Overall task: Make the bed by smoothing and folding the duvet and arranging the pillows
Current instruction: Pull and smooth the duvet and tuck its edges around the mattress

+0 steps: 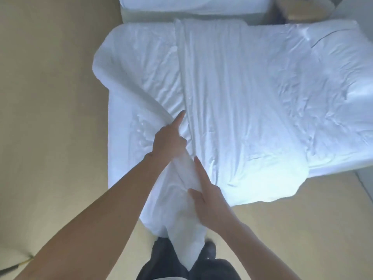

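Gripping the white duvet's [232, 93] near corner: left hand [168, 141] bunching fabric, forefinger out; right hand [210, 196] pinching it over the bed [121, 158].

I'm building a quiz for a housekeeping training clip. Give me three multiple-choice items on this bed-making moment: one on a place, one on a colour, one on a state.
1. Where does the folded duvet strip lie?
A. Across the bed, from the near edge to the far edge
B. On the floor
C. Rolled up at the right end of the bed

2. What colour is the bedding?
A. Grey
B. White
C. Striped blue

3. What is the left hand doing?
A. Hanging free above the bed
B. Resting flat on the floor
C. Gripping the duvet's edge, index finger extended

Answers:
1 A: the strip runs over the mattress sheet toward the far side.
2 B: duvet and sheet are both white against the beige floor.
3 C: fabric bunches under the left hand, while the right hand holds the hanging end.
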The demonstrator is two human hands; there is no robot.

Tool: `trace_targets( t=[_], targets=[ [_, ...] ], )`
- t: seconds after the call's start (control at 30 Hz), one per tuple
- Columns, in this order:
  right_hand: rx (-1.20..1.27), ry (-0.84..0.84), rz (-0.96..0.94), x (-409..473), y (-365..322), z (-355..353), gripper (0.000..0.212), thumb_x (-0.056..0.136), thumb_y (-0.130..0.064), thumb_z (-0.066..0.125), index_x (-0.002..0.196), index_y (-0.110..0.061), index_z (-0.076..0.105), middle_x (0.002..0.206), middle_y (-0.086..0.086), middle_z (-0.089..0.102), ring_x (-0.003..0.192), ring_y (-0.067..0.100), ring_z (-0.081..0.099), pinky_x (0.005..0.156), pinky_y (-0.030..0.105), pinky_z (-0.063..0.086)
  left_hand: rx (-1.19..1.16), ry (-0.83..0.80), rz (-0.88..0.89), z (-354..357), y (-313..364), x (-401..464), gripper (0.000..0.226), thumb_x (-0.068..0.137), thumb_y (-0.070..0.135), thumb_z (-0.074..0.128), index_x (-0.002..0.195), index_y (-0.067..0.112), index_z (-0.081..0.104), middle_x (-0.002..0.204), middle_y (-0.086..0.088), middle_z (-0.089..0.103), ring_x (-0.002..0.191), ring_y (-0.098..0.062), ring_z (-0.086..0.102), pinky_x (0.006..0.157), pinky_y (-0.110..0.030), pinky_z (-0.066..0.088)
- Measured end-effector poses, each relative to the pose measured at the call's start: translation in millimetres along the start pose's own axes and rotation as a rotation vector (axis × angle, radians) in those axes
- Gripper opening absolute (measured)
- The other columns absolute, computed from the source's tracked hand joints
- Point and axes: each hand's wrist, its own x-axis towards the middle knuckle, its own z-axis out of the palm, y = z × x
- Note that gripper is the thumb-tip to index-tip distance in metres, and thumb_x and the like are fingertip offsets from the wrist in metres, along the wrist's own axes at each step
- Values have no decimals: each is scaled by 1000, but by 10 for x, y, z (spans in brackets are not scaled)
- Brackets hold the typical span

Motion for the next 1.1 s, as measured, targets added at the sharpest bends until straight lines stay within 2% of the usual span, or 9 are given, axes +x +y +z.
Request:
trace_targets(
  t=[0.1,0.17,0.23,0.37,0.63,0.77,0.83,0.97,1.1],
  targets=[
    [111,133,55,-357,205,-490,78,101,-19,42,152,-55,-5,111,6,69,99,18,66,90,32,54,133,-58,191,374,819,-39,88,85,3,47,156,48,20,80,-5,54,78,-23,53,67,-31,43],
    [136,197,68,-520,343,-867,72,103,-17,41,155,-46,0,120,-5,66,102,1,63,90,16,49,205,-79,273,669,1315,-38,84,84,3,47,155,43,26,77,-2,52,82,-24,52,66,-32,40],
    [139,252,19,-622,498,-1250,68,104,-16,41,157,-37,5,114,-6,67,90,-2,62,81,13,47,251,-90,327,937,1757,-23,80,82,2,47,152,39,33,75,-4,53,79,-24,55,65,-35,46],
    [231,330,-48,-816,853,-1941,69,103,-17,44,159,-37,8,66,-3,55,55,9,49,57,24,42,309,-44,412,1462,2578,-31,76,79,1,46,146,37,39,69,-6,53,68,-22,56,66,-40,51],
    [437,504,26,-1454,2399,-3433,67,99,-24,47,139,-69,20,68,16,58,56,28,52,57,29,45,451,-57,644,3586,4198,-70,72,82,6,50,148,33,38,67,8,39,79,-28,48,68,-36,41],
    [367,357,319,-1510,3811,-3679,62,95,-28,43,147,-53,22,92,7,69,79,23,66,76,48,55,683,-303,536,4880,4132,301,65,85,9,52,147,28,39,84,1,55,97,-34,61,72,-34,43],
    [352,260,467,-1383,4482,-3701,57,99,-20,44,144,-53,31,107,-8,69,91,17,66,84,40,55,729,-391,404,5379,3870,565,66,88,13,51,150,32,37,100,-5,62,101,-33,60,73,-32,41],
    [324,183,568,-1066,5423,-3570,62,98,-11,44,147,-48,35,116,-15,64,99,15,62,83,27,50,620,-333,406,6158,3391,798,65,95,14,48,154,36,32,83,3,53,88,-27,55,72,-32,38],
    [154,247,660,-895,6037,-3400,78,95,-10,46,156,-42,12,141,-4,48,117,22,50,84,26,44,561,-543,419,6685,3029,926,79,102,34,49,158,45,-7,85,-1,50,76,-24,57,68,-39,49]
  ],
)
